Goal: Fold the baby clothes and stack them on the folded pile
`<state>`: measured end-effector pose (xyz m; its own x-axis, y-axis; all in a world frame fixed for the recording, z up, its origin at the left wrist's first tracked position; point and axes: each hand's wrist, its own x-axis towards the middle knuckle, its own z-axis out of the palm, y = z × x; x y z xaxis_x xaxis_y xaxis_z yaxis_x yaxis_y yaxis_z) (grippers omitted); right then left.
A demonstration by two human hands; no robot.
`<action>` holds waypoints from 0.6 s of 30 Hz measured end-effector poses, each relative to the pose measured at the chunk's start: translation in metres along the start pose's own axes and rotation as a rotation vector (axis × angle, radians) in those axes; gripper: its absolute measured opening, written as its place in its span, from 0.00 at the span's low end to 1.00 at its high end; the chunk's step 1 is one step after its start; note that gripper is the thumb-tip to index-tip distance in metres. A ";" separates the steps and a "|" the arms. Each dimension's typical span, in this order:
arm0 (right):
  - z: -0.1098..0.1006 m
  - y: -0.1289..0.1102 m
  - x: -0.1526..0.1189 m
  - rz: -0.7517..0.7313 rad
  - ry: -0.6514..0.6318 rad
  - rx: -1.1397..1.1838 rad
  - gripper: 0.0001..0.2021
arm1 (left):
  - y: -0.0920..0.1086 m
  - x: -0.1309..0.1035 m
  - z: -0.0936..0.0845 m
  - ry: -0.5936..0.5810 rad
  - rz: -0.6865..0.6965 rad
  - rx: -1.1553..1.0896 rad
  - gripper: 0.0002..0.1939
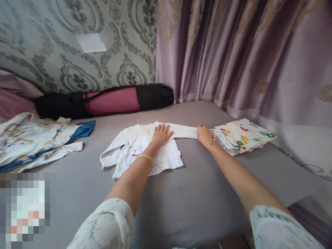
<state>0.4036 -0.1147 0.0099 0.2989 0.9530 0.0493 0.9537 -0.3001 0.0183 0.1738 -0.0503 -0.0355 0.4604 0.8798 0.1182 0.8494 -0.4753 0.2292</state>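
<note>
A small white long-sleeved shirt [166, 155] with a cat face printed on its front lies spread on the grey sheet. My left hand [161, 135] rests flat on its upper chest, fingers apart. At the end of the sleeve on the right, my right hand [204, 134] is closed on the cuff, and that sleeve is stretched out straight. The other sleeve lies bent toward the lower left. Just right of my right hand is a stack of folded clothes [245, 133], the top one white with colourful prints.
Loose patterned clothes [31, 135] and a blue garment [86, 129] lie in a pile at the left. A long black and pink bag [111, 101] lies along the wall. Purple curtains [202, 52] hang behind the bed's right side.
</note>
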 end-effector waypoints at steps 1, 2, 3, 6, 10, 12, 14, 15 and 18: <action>-0.001 -0.001 0.001 0.005 0.004 -0.015 0.20 | 0.000 0.000 0.000 -0.005 -0.005 0.005 0.34; -0.002 -0.002 0.001 0.004 0.014 -0.033 0.20 | 0.001 0.000 0.000 -0.010 -0.009 0.009 0.34; -0.004 -0.004 0.002 0.000 0.029 -0.052 0.20 | 0.001 0.001 0.000 -0.017 -0.014 0.012 0.34; -0.008 -0.013 0.003 -0.035 0.094 -0.086 0.20 | 0.001 0.002 0.000 -0.029 -0.021 0.020 0.35; -0.004 -0.048 0.000 -0.243 0.129 0.024 0.22 | 0.003 0.002 -0.001 -0.045 -0.041 0.041 0.36; 0.003 -0.072 -0.001 -0.370 0.064 0.143 0.24 | 0.004 0.001 -0.003 -0.053 -0.046 0.060 0.35; 0.012 -0.092 -0.002 -0.418 -0.048 0.250 0.28 | 0.005 0.000 -0.006 -0.067 -0.047 0.086 0.32; 0.016 -0.098 -0.002 -0.415 -0.091 0.287 0.30 | 0.005 -0.001 -0.006 -0.073 -0.050 0.096 0.31; 0.025 -0.100 -0.002 -0.390 -0.151 0.314 0.33 | 0.006 -0.001 -0.007 -0.078 -0.062 0.097 0.30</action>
<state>0.3086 -0.0855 -0.0173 -0.1014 0.9938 -0.0467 0.9517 0.0832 -0.2954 0.1766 -0.0537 -0.0277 0.4217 0.9062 0.0307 0.8960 -0.4217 0.1391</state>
